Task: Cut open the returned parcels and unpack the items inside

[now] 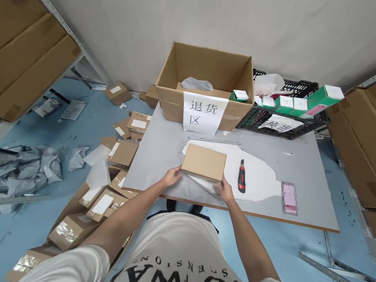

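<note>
A small brown cardboard box (203,161) is between my two hands near the front of the grey table. My left hand (171,177) grips its lower left corner, and my right hand (225,190) has its fingers against the lower right corner. Beneath the box lies a sheet of white paper or film (260,179) spread over the tabletop. On that sheet, to the right of the box, rests a red and black box cutter (242,176). A pink slip (290,198), blurred over, is at the sheet's right end.
At the table's (320,198) back stand a large open carton (168,105) with a paper sign and a black crate (281,130) holding green-and-white boxes (324,99). Small parcels (102,203) are piled on the floor at left. Shelves with large cartons (20,54) flank both sides.
</note>
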Demonstrator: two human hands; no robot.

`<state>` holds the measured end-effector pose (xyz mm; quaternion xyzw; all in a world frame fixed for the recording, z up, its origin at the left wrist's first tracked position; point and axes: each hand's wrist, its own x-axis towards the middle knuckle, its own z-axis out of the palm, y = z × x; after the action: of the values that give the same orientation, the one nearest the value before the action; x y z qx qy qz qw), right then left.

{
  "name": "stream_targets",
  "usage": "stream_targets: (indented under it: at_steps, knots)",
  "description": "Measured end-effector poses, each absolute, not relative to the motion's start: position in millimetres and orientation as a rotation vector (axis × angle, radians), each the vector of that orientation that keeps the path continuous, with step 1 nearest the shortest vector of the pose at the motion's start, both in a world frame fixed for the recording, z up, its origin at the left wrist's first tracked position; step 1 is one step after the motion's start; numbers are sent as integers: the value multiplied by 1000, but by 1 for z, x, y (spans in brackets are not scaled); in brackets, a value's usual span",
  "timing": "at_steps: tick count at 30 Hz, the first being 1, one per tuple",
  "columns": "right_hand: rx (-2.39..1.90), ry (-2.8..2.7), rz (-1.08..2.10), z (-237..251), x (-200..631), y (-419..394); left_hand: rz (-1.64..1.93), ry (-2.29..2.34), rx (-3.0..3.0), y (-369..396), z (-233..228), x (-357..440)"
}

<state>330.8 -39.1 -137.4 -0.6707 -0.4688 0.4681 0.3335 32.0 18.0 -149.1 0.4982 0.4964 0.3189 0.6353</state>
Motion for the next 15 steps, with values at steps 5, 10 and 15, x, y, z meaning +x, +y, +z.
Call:
stream_targets:
  at_steps: [5, 10, 15]
  knots:
    - [-1791, -1287, 1148, -119, 325, -32, 757, 1189, 1196, 22, -130, 37]
    - [-1784, -1357, 1056, -91, 332, -23, 856, 1216, 1267, 29, -107, 37]
    - [-1828, -1393, 1041, -65, 339, -6, 859, 1174, 1214, 42, -85, 40]
